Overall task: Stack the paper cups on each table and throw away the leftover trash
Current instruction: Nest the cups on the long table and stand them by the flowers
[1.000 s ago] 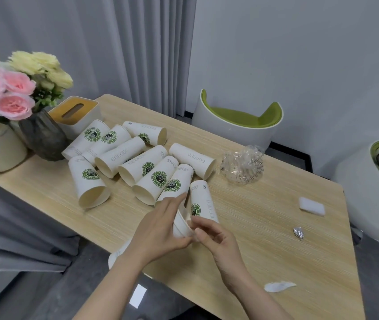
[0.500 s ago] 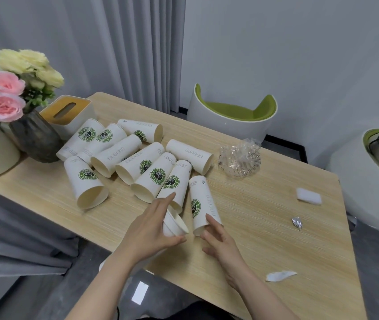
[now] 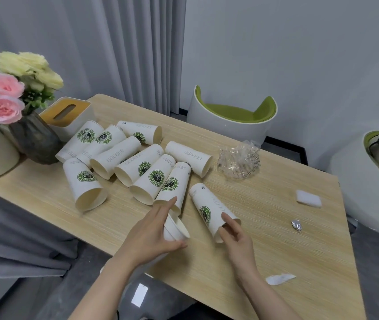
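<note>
The right hand has left the held stack and now reaches the nearest lying cup, fingers loosely curled at its open rim, which faces the person. The left hand grips the cup stack just beside; bare table lies rightward.

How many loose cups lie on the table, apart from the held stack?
10. A cluster of nine lies between the vase and the plastic wrap; a single cup lies at the right hand. The left hand's stack may hide more.
</note>
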